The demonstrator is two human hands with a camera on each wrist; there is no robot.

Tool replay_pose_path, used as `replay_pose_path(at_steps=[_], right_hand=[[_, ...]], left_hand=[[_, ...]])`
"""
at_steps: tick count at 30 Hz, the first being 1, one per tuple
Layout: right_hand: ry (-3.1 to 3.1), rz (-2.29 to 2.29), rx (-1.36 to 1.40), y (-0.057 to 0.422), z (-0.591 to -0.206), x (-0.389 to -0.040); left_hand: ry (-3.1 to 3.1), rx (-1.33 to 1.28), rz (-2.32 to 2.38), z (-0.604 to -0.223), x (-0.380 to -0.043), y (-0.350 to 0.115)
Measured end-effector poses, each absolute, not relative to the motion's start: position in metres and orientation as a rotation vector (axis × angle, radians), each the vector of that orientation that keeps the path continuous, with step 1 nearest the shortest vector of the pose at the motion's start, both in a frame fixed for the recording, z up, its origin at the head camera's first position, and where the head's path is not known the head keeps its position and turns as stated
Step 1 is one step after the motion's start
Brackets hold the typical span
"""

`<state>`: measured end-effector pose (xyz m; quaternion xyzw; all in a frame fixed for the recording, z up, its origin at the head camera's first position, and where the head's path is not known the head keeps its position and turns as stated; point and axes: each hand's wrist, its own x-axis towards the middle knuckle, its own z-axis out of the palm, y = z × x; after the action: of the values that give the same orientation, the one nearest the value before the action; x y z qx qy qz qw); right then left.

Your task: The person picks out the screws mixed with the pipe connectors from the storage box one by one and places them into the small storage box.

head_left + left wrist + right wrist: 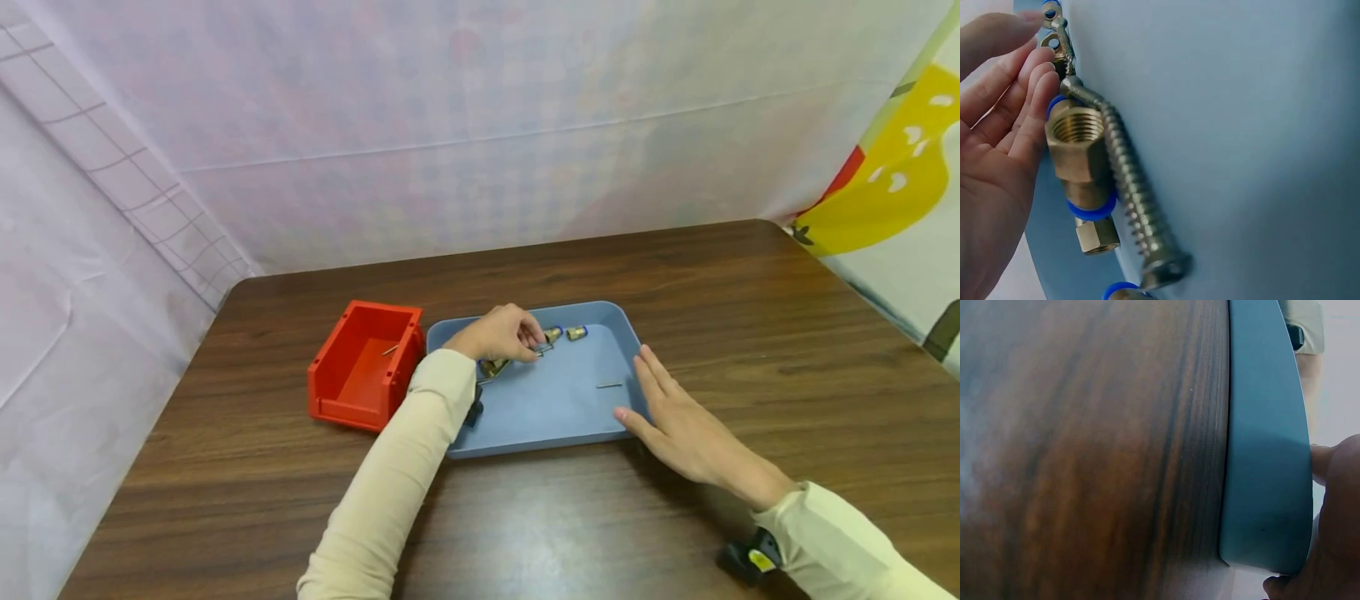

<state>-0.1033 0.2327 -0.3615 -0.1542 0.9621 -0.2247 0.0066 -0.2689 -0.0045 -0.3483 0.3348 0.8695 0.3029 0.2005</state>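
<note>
My left hand (501, 332) is over the back left of a blue-grey tray (540, 437), thumb and fingers bent loosely toward a screw (546, 347). In the left wrist view, the thumb tip is beside a screw (1066, 47) and brass fittings with blue rings; no grip shows. A longer screw (1135, 187) lies against a brass fitting (1075, 147), nearer that camera. At the tray's right end, my right hand (686, 429) rests with straight fingers along the wall, its thumb over the front right corner. Another screw (609, 385) lies inside near that hand.
Left of the tray stands a red open-front bin (330, 383) with a screw (390, 350) inside. A brass fitting (576, 333) lies by the tray's back wall. The brown wooden table (247, 500) meets a pale cloth backdrop (450, 167) behind.
</note>
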Motion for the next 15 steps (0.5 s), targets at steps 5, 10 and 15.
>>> replay_pose_path(at_steps=[5,10,15], right_hand=[[3.010,-0.705,-0.481,0.2328,-0.3621,-0.1029],[3.013,-0.698,-0.479,0.2331,-0.3623,-0.1030],[3.014,-0.693,-0.483,0.2330,-0.3623,-0.1035]], left_hand=[[2.437,0.924,0.820,-0.3488,-0.2658,-0.0044],[2.456,0.942,0.785,-0.3494,-0.2641,-0.0038],[2.474,0.952,0.757,-0.3489,-0.2631,-0.0031]])
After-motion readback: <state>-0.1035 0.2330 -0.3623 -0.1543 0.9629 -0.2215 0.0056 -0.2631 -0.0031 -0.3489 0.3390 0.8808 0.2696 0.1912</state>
